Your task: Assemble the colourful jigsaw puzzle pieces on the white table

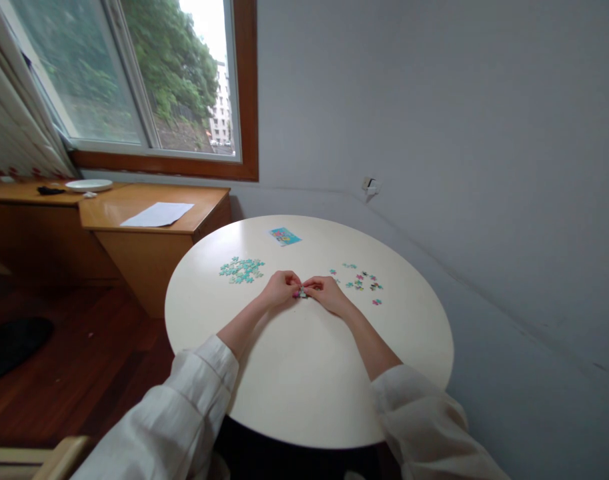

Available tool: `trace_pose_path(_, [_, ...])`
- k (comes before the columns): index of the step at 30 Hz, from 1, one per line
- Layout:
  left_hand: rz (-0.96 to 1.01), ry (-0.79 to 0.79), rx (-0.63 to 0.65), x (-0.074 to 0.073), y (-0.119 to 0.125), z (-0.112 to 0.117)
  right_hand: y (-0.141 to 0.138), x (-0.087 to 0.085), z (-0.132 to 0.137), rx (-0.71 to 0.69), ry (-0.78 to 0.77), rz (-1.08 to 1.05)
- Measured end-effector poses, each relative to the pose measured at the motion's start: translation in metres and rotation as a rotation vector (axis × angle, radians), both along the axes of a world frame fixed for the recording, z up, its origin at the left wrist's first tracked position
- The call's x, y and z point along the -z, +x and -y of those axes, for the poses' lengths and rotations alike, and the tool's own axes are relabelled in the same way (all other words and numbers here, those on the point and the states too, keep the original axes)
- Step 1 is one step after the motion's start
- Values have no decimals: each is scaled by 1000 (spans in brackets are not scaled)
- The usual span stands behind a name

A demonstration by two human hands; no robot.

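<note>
Both hands meet near the middle of a round white table (pixel 304 387), over a few small joined-looking jigsaw puzzle pieces (pixel 302 293) in pink, white and dark colours. My left hand (pixel 283 288) pinches at their left side, its fingers closed. From the right, my right hand (pixel 325 292) also pinches at the pieces, fingertips almost touching the left ones. The fingers hide much of what they hold. A pile of mostly teal puzzle pieces (pixel 242 270) lies left of my hands. Scattered multicoloured puzzle pieces (pixel 364 280) lie to the right.
A small colourful picture card (pixel 285 236) lies toward the table's far side. Beyond it to the left, a wooden desk (pixel 109 208) bears a paper sheet (pixel 157 214) and a white plate (pixel 89 185). A wall with a socket (pixel 370 185) stands close behind and right of the table.
</note>
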State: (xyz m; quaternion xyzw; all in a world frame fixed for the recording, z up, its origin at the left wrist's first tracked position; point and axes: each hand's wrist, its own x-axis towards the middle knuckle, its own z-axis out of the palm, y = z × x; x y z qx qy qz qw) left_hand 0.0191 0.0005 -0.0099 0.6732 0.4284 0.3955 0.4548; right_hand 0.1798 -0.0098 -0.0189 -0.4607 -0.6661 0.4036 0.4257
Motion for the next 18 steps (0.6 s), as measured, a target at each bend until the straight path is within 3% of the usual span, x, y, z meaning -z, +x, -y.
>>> trace_pose_path(11, [-352,259,-162,1,-3,1,1,1,4,-48,60,162])
trace_pose_path(18, [-516,324,-141,2,-5,0,1,-5,6,-27,209,306])
